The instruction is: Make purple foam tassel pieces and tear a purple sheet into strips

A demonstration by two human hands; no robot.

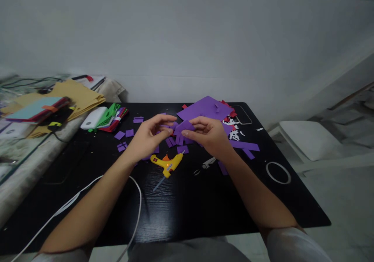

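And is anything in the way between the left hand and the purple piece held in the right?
Nothing visible stands between them. The left hand curls close beside the purple piece in the right hand; whether it touches is unclear. The yellow glue gun lies on the table nearer the person, out of the way.

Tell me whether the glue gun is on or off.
Apparently on: a small orange light glows on the yellow glue gun.

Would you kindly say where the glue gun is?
In the head view, the glue gun lies on the table left of centre, below the purple pieces.
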